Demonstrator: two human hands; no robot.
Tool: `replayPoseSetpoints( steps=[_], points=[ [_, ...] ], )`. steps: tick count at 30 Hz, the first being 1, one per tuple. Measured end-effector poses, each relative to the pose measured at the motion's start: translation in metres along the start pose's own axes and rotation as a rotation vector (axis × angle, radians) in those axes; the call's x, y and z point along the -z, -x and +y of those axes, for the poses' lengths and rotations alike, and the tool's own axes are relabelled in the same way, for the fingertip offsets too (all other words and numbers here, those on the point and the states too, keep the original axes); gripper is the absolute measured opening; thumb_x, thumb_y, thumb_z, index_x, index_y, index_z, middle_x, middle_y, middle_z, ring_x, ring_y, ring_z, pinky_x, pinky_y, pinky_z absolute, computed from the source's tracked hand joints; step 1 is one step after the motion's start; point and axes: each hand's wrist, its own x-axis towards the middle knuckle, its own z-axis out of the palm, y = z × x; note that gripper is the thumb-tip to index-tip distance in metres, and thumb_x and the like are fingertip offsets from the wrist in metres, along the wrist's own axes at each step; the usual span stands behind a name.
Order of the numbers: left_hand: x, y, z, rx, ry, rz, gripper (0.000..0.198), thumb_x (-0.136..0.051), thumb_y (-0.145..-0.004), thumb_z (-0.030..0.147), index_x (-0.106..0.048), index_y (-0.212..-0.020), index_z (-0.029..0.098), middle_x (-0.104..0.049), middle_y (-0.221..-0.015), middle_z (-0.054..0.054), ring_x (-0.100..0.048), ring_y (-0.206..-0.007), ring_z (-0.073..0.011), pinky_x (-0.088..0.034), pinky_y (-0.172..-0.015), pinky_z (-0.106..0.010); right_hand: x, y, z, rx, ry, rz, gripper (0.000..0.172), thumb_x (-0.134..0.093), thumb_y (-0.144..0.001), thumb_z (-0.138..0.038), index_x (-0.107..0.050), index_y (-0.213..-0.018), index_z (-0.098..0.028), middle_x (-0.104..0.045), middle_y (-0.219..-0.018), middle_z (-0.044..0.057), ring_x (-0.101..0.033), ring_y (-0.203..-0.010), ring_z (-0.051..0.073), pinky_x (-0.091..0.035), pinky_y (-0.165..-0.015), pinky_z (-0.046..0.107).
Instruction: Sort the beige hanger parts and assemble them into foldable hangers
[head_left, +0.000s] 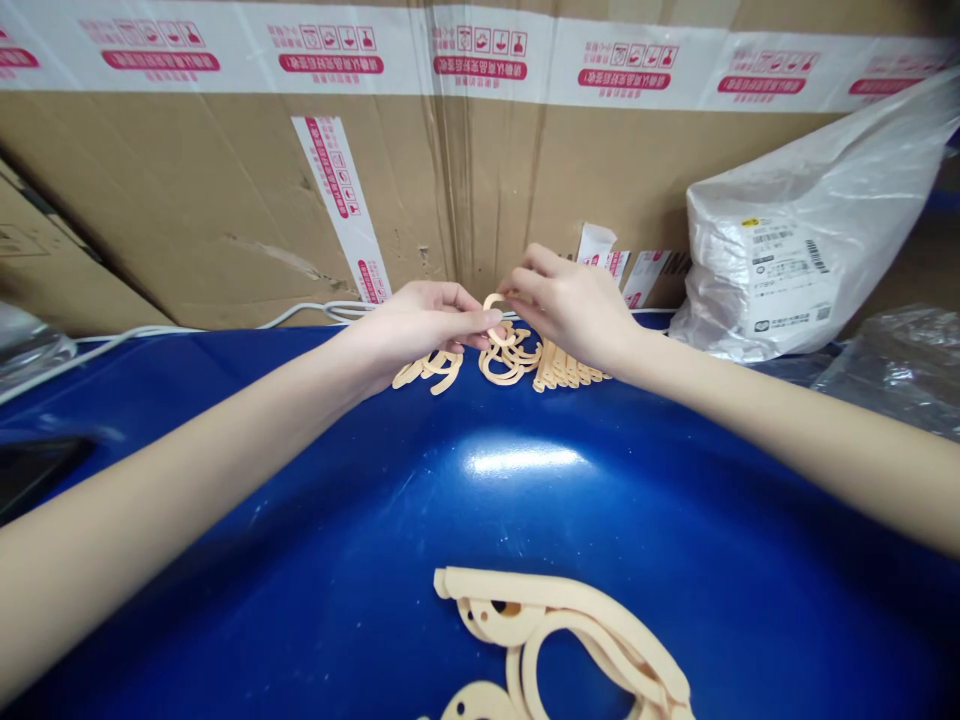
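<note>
My left hand (424, 322) and my right hand (570, 305) meet over the far side of a blue table (375, 520). Both pinch one small beige ring-shaped piece (493, 302) between their fingertips, held just above the table. Under the hands lie loose beige curved pieces (508, 362), a small group below my left hand (431, 370) and a stacked row below my right hand (566, 370). Near me lies a stack of larger beige cut-out sheets (570, 625).
A cardboard box wall (225, 200) with white and red tape stands right behind the hands. A clear plastic bag with a label (795, 260) sits at the back right. A white cable (150, 335) runs along the table's back left edge.
</note>
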Motion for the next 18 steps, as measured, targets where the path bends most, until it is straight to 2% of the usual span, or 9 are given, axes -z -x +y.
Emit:
replayPoseSetpoints(
  steps=[1,3,6,8,11,14,18],
  points=[
    [0.003,0.000,-0.002,-0.010,-0.069,-0.047,0.019,-0.066,-0.082,0.036,-0.062,-0.083,0.017,-0.074,-0.089,-0.006,-0.066,-0.081,-0.0162,-0.046,-0.070,-0.026,-0.002,-0.001,0.000,0.065,0.039,-0.018,0.025,-0.043,-0.100,-0.027,-0.066,-0.101,-0.017,-0.064,-0.104,0.010,-0.059,-0.080,0.019,-0.028,-0.054,0.030],
    [0.008,-0.001,-0.009,-0.040,-0.358,-0.101,0.026,-0.067,-0.079,0.043,-0.065,-0.092,0.020,-0.073,-0.090,-0.004,-0.067,-0.082,-0.0190,-0.044,-0.067,-0.027,-0.007,-0.005,0.001,0.187,0.087,-0.055,0.025,-0.040,-0.101,-0.024,-0.064,-0.101,-0.018,-0.063,-0.105,0.010,-0.058,-0.085,0.019,-0.026,-0.054,0.031],
    [0.015,-0.004,-0.019,-0.103,-0.961,-0.037,0.031,-0.066,-0.078,0.046,-0.065,-0.096,0.021,-0.071,-0.091,-0.007,-0.065,-0.086,-0.0259,-0.040,-0.064,-0.029,-0.016,-0.012,0.003,0.327,0.148,-0.144,0.023,-0.040,-0.101,-0.019,-0.063,-0.102,-0.017,-0.062,-0.106,0.010,-0.056,-0.083,0.018,-0.022,-0.053,0.031],
    [0.015,-0.005,-0.024,-0.129,-1.172,-0.008,0.026,-0.062,-0.081,0.045,-0.065,-0.090,0.020,-0.070,-0.091,-0.008,-0.064,-0.088,-0.0284,-0.037,-0.065,-0.031,-0.022,-0.017,0.002,0.399,0.176,-0.219,0.023,-0.041,-0.100,-0.016,-0.064,-0.103,-0.016,-0.062,-0.105,0.010,-0.055,-0.079,0.017,-0.021,-0.053,0.031],
    [0.010,-0.005,-0.027,-0.113,-1.199,-0.045,0.019,-0.058,-0.081,0.038,-0.063,-0.076,0.021,-0.067,-0.079,-0.007,-0.063,-0.082,-0.0261,-0.035,-0.064,-0.031,-0.032,-0.024,-0.004,0.460,0.172,-0.293,0.022,-0.044,-0.098,-0.014,-0.065,-0.104,-0.015,-0.063,-0.103,0.011,-0.054,-0.078,0.017,-0.021,-0.055,0.031],
    [0.008,-0.004,-0.025,-0.098,-1.195,-0.034,0.020,-0.051,-0.081,0.031,-0.060,-0.066,0.021,-0.064,-0.072,-0.007,-0.061,-0.077,-0.0252,-0.034,-0.063,-0.032,-0.037,-0.028,-0.010,0.464,0.160,-0.322,0.023,-0.045,-0.097,-0.012,-0.066,-0.105,-0.014,-0.064,-0.105,0.011,-0.055,-0.079,0.017,-0.022,-0.056,0.031],
    [0.013,-0.005,-0.021,-0.022,-1.137,0.022,0.017,-0.054,-0.077,0.035,-0.063,-0.071,0.022,-0.064,-0.069,-0.005,-0.060,-0.067,-0.0243,-0.034,-0.058,-0.032,-0.030,-0.029,-0.008,0.374,0.096,-0.334,0.027,-0.044,-0.096,-0.012,-0.067,-0.108,-0.016,-0.067,-0.105,0.010,-0.058,-0.076,0.017,-0.022,-0.054,0.031]
  ],
)
